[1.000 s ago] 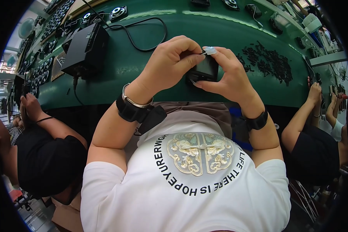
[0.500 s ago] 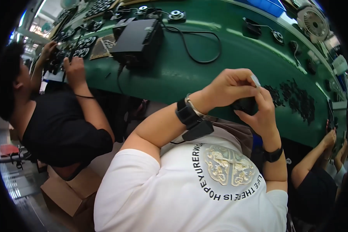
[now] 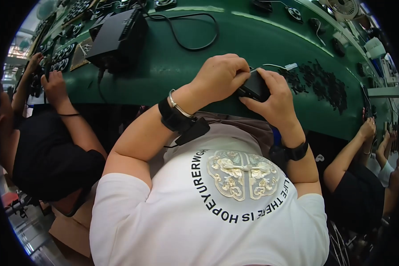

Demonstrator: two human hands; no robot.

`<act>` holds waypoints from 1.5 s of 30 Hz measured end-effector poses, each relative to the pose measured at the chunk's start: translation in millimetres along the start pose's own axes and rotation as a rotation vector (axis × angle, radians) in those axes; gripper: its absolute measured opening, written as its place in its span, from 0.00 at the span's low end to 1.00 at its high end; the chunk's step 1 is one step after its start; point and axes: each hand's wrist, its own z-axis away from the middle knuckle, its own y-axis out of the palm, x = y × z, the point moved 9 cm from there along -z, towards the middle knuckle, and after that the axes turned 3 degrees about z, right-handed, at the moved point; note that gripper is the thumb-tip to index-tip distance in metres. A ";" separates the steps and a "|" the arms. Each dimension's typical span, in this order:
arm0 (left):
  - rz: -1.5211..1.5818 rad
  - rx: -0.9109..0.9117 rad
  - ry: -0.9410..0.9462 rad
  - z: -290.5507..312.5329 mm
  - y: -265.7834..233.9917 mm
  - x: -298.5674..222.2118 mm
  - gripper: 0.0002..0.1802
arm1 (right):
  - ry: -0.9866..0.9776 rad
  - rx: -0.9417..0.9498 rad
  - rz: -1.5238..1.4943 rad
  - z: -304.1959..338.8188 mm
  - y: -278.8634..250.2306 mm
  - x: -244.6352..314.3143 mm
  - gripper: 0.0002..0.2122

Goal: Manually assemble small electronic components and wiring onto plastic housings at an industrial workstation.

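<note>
From where I'm stood, the R hand (image 3: 275, 91) grips a small black box (image 3: 257, 85) btwn thumb & fingers, up nr the close edge of the green table (image 3: 173, 66). L hand (image 3: 221, 76) has thumb & fingertips bunched at the box's L side; can't tell if they're pinching anything. A white plug (image 3: 291, 66) on a lead pokes out past the R fingers, lead's root hidden. Risk, imo: plug snags the loose black bits (image 3: 328, 86) nearby & strains the lead, or R grip slips & box drops.

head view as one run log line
left grip: at small black box; right grip: holds box; white connector: beyond right grip; black pieces: on table
</note>
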 end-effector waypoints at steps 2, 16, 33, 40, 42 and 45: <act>-0.204 -0.012 0.066 -3.7 -2.1 -2.8 0.08 | -0.033 -0.027 0.023 -0.2 -2.2 2.4 0.34; 0.712 0.221 -0.117 -19.8 13.9 24.0 0.07 | -0.059 0.076 0.009 6.5 -4.9 0.3 0.34; 0.341 0.131 0.113 -12.7 10.9 10.3 0.12 | -0.065 0.088 0.002 0.6 -4.3 1.4 0.34; 0.120 0.149 0.177 -16.0 8.8 6.1 0.12 | 0.000 0.084 0.064 9.0 -5.6 0.8 0.35; 0.052 0.176 0.179 -15.5 14.1 0.9 0.09 | 0.018 0.070 0.078 12.7 -6.1 -0.9 0.35; 0.011 0.237 0.088 -19.8 21.8 2.7 0.09 | -0.008 0.015 0.101 16.2 -9.4 2.5 0.36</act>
